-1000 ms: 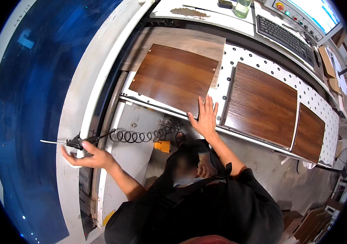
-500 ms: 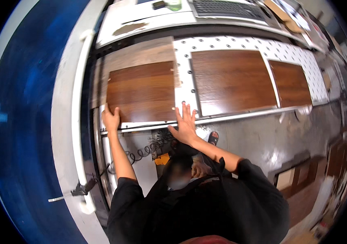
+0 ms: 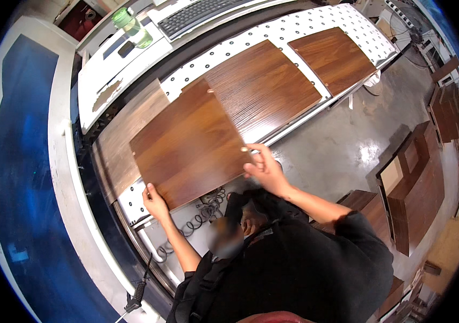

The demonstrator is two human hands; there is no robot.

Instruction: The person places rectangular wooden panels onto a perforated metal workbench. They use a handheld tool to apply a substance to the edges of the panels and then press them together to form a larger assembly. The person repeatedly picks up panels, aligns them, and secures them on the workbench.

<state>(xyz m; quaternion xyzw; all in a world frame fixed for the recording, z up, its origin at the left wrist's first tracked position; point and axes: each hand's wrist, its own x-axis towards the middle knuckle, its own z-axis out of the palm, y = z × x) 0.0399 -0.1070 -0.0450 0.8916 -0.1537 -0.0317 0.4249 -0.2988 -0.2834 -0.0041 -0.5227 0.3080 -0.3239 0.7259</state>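
The brown wood panel (image 3: 186,145) is at the centre-left of the frame, in both hands, turned at a slant. Half a second ago it lay squarely at the left end of the table; now it appears raised, its upper right side overlapping the larger panel (image 3: 267,81) in view. The left hand (image 3: 155,202) pinches its edge near the lower left corner between thumb and fingers, much where it was before. The right hand (image 3: 266,171), earlier spread flat beside the lower right corner, now has thumb and fingers closed about that corner; what the fingers do underneath is hidden.

More of the greyish board (image 3: 124,132), left of centre, shows since the panel shifted. The larger panel and the small panel (image 3: 334,59) lie side by side on the white dotted table (image 3: 186,75), toward the upper right. The view has swung round, so the green bottle (image 3: 132,29) and keyboard (image 3: 197,16) stand fully or partly at the top. At the lower left, the black air gun (image 3: 138,296), in the left hand a second ago, hangs by the white rail (image 3: 81,199). The coiled hose (image 3: 189,226) shows below the panel.
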